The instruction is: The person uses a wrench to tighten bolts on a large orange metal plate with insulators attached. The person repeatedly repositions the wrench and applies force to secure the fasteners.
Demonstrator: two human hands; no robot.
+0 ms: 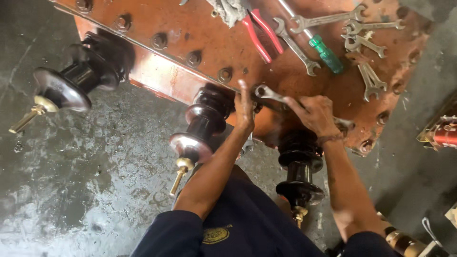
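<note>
My right hand point(315, 115) grips a long steel wrench point(269, 93) whose ring end sits over a bolt at the edge of a rusty orange metal cover plate point(214, 33). My left hand point(244, 110) reaches up against the plate's edge just left of that ring end, fingers pressed to the metal beside the bolt. Below the plate's side, dark brown ribbed insulator bushings stick out: one point(202, 126) left of my left forearm, one point(299, 164) between my arms, and one point(78, 78) far left, each tipped with a brass stud.
On the plate lie red-handled pliers point(261, 33), a green-handled screwdriver point(325, 52), several open-ended spanners point(328, 20) and a grey rag point(231, 9). Bolt heads point(193, 58) line the plate's rim. The floor point(71, 181) is wet, stained concrete. A red object point(442, 135) sits at right.
</note>
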